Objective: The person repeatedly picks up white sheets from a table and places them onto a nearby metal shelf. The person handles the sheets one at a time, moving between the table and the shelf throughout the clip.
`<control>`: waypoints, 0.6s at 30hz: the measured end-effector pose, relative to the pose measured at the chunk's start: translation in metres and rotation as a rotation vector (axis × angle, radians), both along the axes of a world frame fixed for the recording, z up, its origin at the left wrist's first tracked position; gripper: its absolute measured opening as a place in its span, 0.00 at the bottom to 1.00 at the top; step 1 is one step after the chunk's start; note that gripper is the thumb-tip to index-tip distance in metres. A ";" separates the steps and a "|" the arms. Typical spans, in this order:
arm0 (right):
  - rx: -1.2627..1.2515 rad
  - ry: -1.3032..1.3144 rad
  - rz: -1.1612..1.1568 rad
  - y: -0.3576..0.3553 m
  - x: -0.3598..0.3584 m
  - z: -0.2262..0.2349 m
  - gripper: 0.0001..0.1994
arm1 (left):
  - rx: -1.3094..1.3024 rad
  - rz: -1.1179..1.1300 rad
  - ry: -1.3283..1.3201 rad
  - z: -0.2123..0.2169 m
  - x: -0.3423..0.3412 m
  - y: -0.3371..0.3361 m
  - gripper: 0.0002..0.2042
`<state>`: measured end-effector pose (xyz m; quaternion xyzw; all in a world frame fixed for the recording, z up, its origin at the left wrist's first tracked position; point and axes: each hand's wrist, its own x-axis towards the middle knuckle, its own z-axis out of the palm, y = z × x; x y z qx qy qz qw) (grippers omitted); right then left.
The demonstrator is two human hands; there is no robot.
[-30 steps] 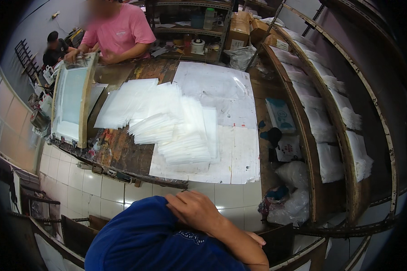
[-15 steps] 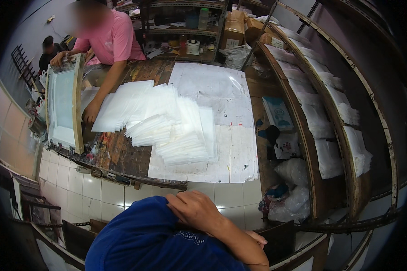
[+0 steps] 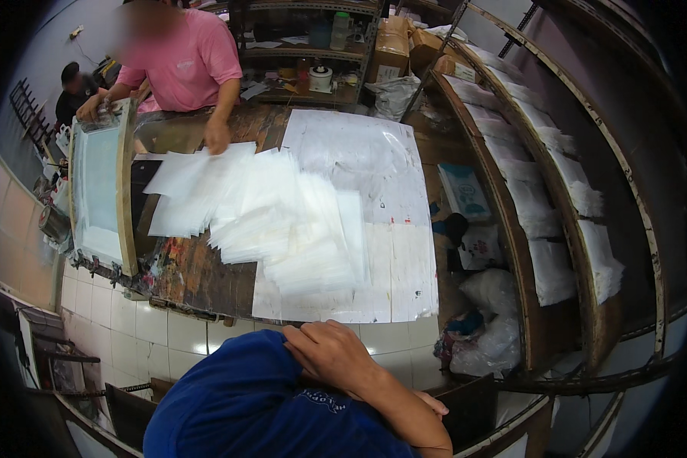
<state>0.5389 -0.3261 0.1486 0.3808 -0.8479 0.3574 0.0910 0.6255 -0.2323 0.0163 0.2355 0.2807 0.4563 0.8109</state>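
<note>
Fanned white sheets [image 3: 290,221] lie on the tabletop [image 3: 195,267] ahead of the nearer right hand [image 3: 330,355], fingers [image 3: 304,353] curled together on blue sleeve [image 3: 225,374]; left hand [image 3: 433,403] mostly hidden, state indeterminable.

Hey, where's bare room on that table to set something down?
The paper: its right side, beside the sheets, and its far part. Also the wood between the frame and the paper, along the near edge. Crowded: where the sheets fan out, and at the co-worker's hand.
</note>
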 end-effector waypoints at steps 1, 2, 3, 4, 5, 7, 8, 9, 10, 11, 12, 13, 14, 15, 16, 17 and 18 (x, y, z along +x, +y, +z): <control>-0.002 -0.003 0.003 -0.004 -0.005 0.001 0.11 | 0.000 0.011 0.006 0.000 -0.006 -0.003 0.21; 0.013 -0.021 0.010 -0.008 -0.010 0.002 0.11 | 0.005 0.021 0.019 0.001 -0.013 -0.008 0.21; 0.029 -0.038 0.018 -0.010 -0.015 0.004 0.11 | 0.011 0.042 0.038 0.003 -0.022 -0.014 0.21; 0.053 -0.048 -0.007 -0.009 -0.019 0.008 0.11 | 0.029 0.025 0.075 0.006 -0.028 -0.020 0.21; 0.041 -0.038 -0.017 -0.010 -0.023 0.007 0.11 | 0.037 0.057 0.121 0.008 -0.040 -0.031 0.21; 0.018 -0.023 -0.059 -0.006 -0.030 0.000 0.11 | 0.077 0.134 0.241 0.007 -0.070 -0.048 0.21; -0.044 -0.001 -0.091 -0.002 -0.032 -0.001 0.10 | 0.110 0.237 0.323 0.010 -0.090 -0.062 0.19; -0.101 0.013 -0.126 0.002 -0.034 -0.005 0.10 | 0.143 0.338 0.408 0.009 -0.112 -0.074 0.18; -0.160 0.031 -0.151 0.005 -0.034 -0.008 0.10 | 0.154 0.404 0.498 0.018 -0.139 -0.096 0.17; -0.161 -0.029 -0.176 0.008 -0.031 -0.006 0.10 | 0.156 0.487 0.589 0.027 -0.167 -0.123 0.16; -0.159 -0.087 -0.204 0.012 -0.025 -0.001 0.10 | 0.153 0.624 0.762 0.024 -0.194 -0.146 0.14; -0.152 -0.146 -0.240 0.016 -0.020 0.001 0.11 | 0.154 0.754 0.931 0.020 -0.222 -0.168 0.13; -0.197 -0.148 -0.326 0.020 -0.017 -0.002 0.09 | 0.004 0.864 1.130 0.045 -0.251 -0.195 0.13; -0.246 -0.146 -0.398 0.021 -0.014 -0.005 0.08 | -0.045 1.020 1.314 0.054 -0.282 -0.220 0.13; -0.291 -0.143 -0.475 0.021 -0.011 -0.010 0.06 | -0.208 1.169 1.754 0.056 -0.311 -0.237 0.13; -0.332 -0.201 -0.569 0.024 -0.008 -0.017 0.06 | -0.305 1.228 1.949 0.061 -0.342 -0.242 0.13; -0.374 -0.258 -0.655 0.025 -0.005 -0.024 0.05 | -0.489 1.065 2.087 0.068 -0.371 -0.247 0.16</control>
